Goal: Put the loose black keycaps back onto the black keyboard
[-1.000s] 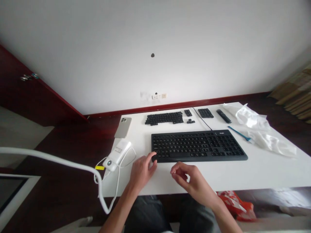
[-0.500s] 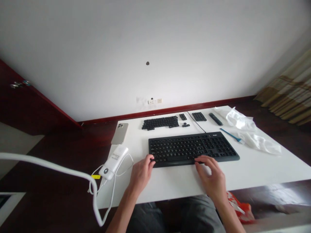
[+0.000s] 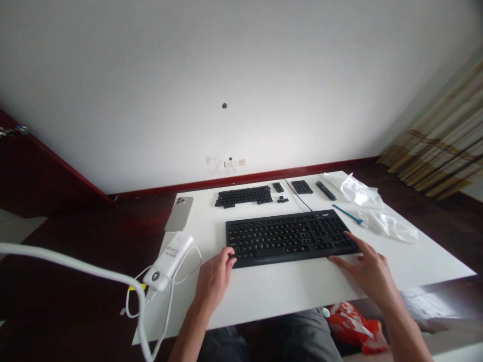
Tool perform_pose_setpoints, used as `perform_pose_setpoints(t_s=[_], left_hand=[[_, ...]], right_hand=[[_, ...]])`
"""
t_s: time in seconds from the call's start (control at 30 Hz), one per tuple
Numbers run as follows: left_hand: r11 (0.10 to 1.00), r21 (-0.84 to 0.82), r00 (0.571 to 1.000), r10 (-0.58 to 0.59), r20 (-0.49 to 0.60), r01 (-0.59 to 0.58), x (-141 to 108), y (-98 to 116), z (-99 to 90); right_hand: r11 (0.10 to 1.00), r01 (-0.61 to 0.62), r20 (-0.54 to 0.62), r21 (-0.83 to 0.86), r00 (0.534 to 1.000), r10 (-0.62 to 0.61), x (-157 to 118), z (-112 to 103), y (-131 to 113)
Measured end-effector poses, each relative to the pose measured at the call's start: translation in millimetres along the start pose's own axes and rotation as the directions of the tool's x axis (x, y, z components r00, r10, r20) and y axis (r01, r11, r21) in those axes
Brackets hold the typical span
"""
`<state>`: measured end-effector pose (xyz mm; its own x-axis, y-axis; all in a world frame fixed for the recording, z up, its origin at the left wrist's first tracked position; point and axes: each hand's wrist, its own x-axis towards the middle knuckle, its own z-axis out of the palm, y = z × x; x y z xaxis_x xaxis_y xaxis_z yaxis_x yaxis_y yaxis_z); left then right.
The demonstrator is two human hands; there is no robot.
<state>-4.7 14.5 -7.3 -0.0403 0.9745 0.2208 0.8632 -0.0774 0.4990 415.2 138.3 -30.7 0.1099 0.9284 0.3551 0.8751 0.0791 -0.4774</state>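
A black keyboard (image 3: 275, 237) with its keycaps off lies flat on the white table (image 3: 279, 286). My left hand (image 3: 216, 274) has thumb and fingers closed on the keyboard's front left corner. My right hand (image 3: 368, 269) is at the front right part, its index finger on the number-pad area and its thumb apart at the front edge. Behind the keyboard lie loose black keycaps (image 3: 247, 195) in rows, a small group (image 3: 278, 187) and a number-pad block (image 3: 302, 187). A blue brush (image 3: 347, 214) rests to the right.
At the left are a phone (image 3: 179, 213) and a white power bank (image 3: 168, 261) with a looping white cable (image 3: 75, 260). A black remote-like object (image 3: 325, 190) and clear plastic bags (image 3: 385, 218) lie at the back right. A red bag (image 3: 354, 327) is below the table's front edge.
My right hand has moved right along the keyboard's front edge, and its index finger and thumb have spread. My left hand stays at the left corner. The view has shifted slightly.
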Motion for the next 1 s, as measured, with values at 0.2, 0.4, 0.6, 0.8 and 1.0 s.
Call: perform_pose_setpoints(t_s=[0.2,0.4,0.6,0.8,1.0], left_hand=[[0.999,0.028,0.999,-0.015,-0.049,0.017,1,-2,0.3],[0.996,0.082,0.993,-0.025,-0.111,0.034,1,-6,1.3],[0.991,0.124,0.990,-0.037,-0.136,0.054,3,-7,0.3],[0.993,0.097,0.989,-0.058,-0.133,0.072,3,-9,2.2],[0.948,-0.268,0.970,-0.212,-0.119,0.174,5,-5,-2.6]], right_hand=[[0.994,0.016,0.054,0.105,0.998,-0.022,14,8,-8],[0.997,0.041,0.040,0.065,0.998,-0.044,13,16,-13],[0.998,0.035,0.043,0.043,0.998,-0.037,11,17,-17],[0.999,0.047,0.049,0.021,0.998,-0.048,11,17,-16],[1.000,0.026,0.071,0.012,0.997,-0.027,11,17,-15]])
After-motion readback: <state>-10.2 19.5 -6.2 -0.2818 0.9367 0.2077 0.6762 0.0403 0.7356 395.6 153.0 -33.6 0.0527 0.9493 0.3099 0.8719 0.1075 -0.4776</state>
